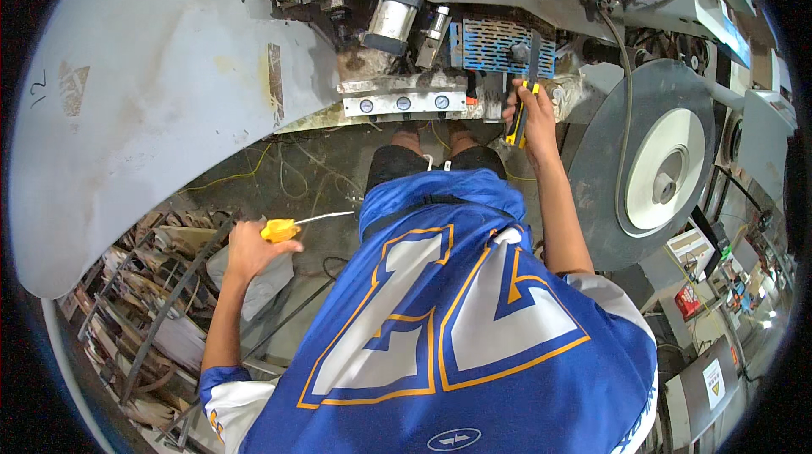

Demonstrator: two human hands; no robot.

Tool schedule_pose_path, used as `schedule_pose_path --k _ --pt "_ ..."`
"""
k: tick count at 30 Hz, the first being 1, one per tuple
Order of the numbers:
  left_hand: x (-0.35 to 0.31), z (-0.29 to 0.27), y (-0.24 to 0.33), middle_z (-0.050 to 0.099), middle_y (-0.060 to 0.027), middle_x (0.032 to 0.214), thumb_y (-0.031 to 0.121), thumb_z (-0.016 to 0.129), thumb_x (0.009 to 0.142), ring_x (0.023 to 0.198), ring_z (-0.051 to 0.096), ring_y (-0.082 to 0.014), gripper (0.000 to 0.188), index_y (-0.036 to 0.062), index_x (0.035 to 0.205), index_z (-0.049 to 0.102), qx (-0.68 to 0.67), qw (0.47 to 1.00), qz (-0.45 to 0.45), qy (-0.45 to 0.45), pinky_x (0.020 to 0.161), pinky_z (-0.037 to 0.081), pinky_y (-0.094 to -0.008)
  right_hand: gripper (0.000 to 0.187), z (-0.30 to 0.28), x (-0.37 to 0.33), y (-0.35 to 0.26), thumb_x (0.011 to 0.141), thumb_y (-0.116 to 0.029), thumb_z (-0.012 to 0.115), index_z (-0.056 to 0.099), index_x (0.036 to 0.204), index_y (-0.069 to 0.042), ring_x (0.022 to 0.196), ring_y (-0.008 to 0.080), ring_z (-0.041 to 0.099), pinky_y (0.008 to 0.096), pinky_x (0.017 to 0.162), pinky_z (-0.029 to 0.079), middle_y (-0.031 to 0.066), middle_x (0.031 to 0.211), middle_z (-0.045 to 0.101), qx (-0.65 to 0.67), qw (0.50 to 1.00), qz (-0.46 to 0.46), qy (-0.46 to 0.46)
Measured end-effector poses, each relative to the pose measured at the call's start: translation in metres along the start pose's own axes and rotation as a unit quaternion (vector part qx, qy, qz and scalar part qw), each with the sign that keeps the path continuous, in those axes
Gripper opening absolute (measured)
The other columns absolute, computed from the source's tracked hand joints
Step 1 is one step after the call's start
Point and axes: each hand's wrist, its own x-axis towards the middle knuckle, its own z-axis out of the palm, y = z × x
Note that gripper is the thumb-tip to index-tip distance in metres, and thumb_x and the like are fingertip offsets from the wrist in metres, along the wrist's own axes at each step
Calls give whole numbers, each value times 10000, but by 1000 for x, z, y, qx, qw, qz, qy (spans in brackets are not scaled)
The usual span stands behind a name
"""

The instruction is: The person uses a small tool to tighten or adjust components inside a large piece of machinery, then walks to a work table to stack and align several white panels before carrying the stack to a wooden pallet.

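Note:
On the left, my left hand [250,249] is closed around a yellow-handled screwdriver [280,230]. Its thin metal shaft, which looks slightly bent, points right toward my shirt. My right hand [535,120], reached forward, grips a yellow-and-black utility knife [530,89]. The knife's long dark blade points away from me, over a blue slotted metal plate [486,44] on the machine. A dark lump lies on that plate beside the blade. Part of the knife's handle is hidden by my fingers.
A large grey panel [169,73] curves along the left. Ahead are a white strip with several gauges [404,104] and a metal cylinder [392,21]. A large dark disc [609,166] with a pale hub stands at right. A rack of stacked pieces [161,319] is at lower left.

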Motion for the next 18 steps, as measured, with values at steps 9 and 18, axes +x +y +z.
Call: schedule_pose_path --k 9,18 --pt "63 -24 125 720 -142 731 446 799 789 695 722 -317 298 150 813 778 168 964 168 120 680 571 -437 220 16 22 -8 1064 -220 545 586 1204 -54 641 133 644 272 580 495 42 826 638 6 996 -34 -81" --pt "107 -15 232 743 -135 739 350 790 769 696 755 -273 258 92 766 768 290 927 229 65 647 590 -396 245 -17 18 -7 1062 -202 514 595 1226 -39 646 120 610 262 612 490 37 841 626 11 999 -21 -44"
